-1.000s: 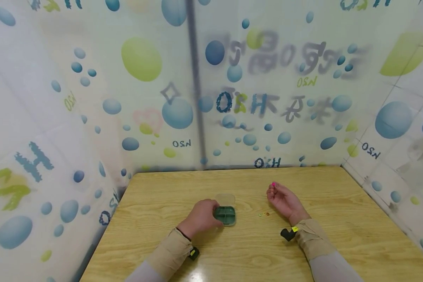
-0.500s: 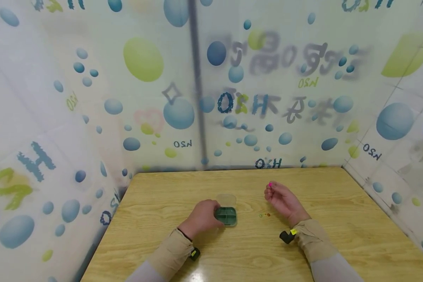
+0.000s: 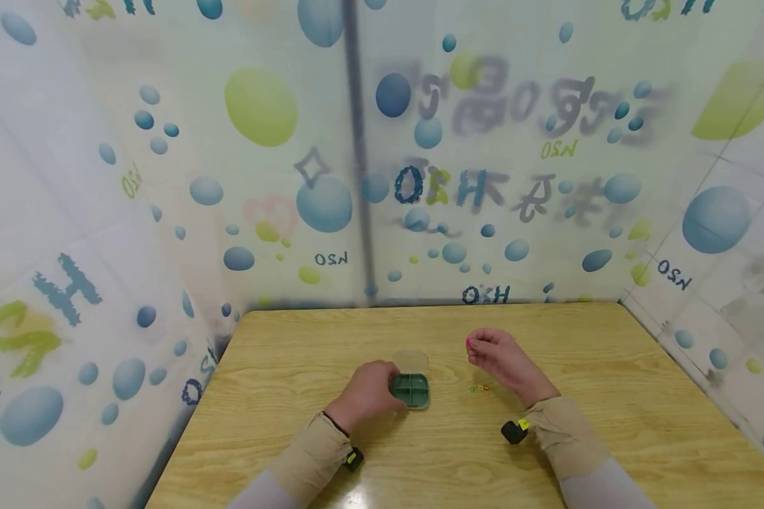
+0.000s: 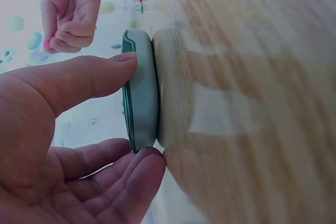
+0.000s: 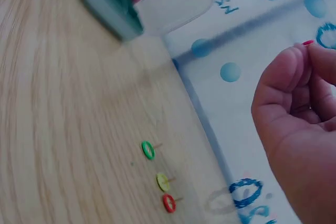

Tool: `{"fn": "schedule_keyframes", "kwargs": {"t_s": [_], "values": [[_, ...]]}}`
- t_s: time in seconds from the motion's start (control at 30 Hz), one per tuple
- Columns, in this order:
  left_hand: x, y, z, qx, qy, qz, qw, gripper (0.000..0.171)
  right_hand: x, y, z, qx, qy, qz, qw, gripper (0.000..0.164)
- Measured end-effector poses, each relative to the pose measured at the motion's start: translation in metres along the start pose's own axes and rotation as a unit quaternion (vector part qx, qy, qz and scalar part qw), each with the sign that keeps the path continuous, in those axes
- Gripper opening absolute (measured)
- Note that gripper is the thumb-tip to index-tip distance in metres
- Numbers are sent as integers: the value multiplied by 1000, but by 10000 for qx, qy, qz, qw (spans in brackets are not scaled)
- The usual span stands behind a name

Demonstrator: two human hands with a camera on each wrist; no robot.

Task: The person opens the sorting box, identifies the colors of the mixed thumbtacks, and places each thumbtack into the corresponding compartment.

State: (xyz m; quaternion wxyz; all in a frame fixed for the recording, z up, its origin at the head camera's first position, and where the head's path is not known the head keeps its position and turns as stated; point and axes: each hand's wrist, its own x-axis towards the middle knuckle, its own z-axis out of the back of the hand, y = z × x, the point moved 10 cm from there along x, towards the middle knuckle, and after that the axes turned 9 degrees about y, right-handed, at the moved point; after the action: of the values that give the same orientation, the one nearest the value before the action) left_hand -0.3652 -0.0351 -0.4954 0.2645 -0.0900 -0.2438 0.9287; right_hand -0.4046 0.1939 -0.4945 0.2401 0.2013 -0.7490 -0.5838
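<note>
My left hand (image 3: 366, 396) grips a small green pill box (image 3: 410, 391) by its left side, thumb on the near edge and fingers on the far edge. Its inside is split into several compartments, and its clear lid (image 3: 412, 361) lies folded back. In the left wrist view the box (image 4: 143, 90) sits flat on the table. My right hand (image 3: 506, 360) is raised to the right of the box, pinching a pink thumbtack (image 5: 308, 42) between thumb and fingertips; only its head shows. Below that hand lie a green thumbtack (image 5: 148, 150), a yellow one (image 5: 163, 182) and a red one (image 5: 168, 203), pins sticking out sideways.
The wooden table (image 3: 293, 346) reaches back to a curtain (image 3: 280, 177) printed with blue and green drops. Similar sheeting hangs at the left and right. A small black camera (image 3: 514, 431) is strapped to the right wrist, another (image 3: 353, 459) to the left.
My right hand has moved left toward the pill box and turned palm-down somewhat, carrying the pink thumbtack. The left hand and box hold their place; the view shifts slightly.
</note>
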Motion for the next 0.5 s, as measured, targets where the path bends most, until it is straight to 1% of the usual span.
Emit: {"fn": "schedule_keyframes", "kwargs": {"t_s": [0.03, 0.1, 0.17, 0.27, 0.37, 0.5], "values": [[0, 0, 0, -12, -3, 9, 10000, 47, 1, 0, -1, -462, -43, -79, 9989, 20], [0, -1, 1, -19, -10, 9, 10000, 48, 2, 1, -5, -1304, -89, -229, 9912, 15], [0, -1, 1, -41, -12, 11, 10000, 48, 3, 4, -11, -1832, -75, -284, 9826, 20], [0, 0, 1, 18, -20, 28, 10000, 48, 4, 9, -22, -2275, -22, -273, 9734, 27], [0, 0, 0, 28, 26, 51, 10000, 48, 5, 14, -33, -2529, -32, -279, 9671, 25], [1, -1, -2, -4, 49, 89, 9999, 47, 6, 17, -49, -3001, -60, -383, 9531, 19]]}}
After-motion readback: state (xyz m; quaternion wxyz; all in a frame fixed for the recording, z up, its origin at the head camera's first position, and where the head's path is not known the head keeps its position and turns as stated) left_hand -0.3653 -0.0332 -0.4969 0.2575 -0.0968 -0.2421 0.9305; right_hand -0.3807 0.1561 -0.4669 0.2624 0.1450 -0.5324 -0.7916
